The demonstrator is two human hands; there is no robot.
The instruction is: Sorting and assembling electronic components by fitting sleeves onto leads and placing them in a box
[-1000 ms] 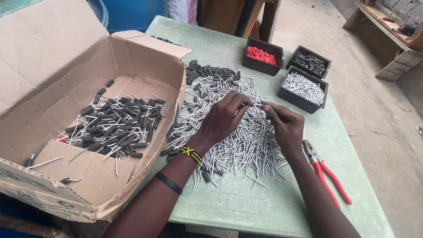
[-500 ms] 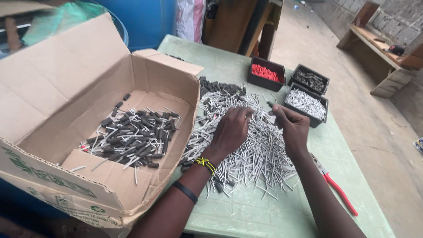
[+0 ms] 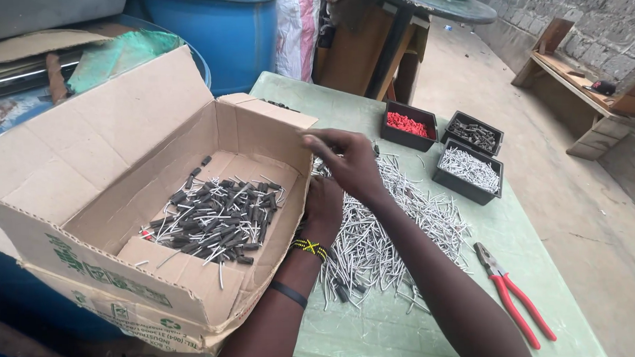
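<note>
Right now my right hand (image 3: 348, 160) reaches across toward the cardboard box (image 3: 107, 186), its fingers (image 3: 315, 138) drawn loosely together at the box's near wall; whether they pinch a piece I cannot tell. Beneath it my left hand (image 3: 323, 208) rests on the pile of silvery pins (image 3: 396, 218) on the green surface (image 3: 379, 324), its fingers hidden by the box edge. Dark-capped pins (image 3: 217, 221) lie inside the box, left of both hands. Red-handled pliers (image 3: 511, 291) lie well apart.
</note>
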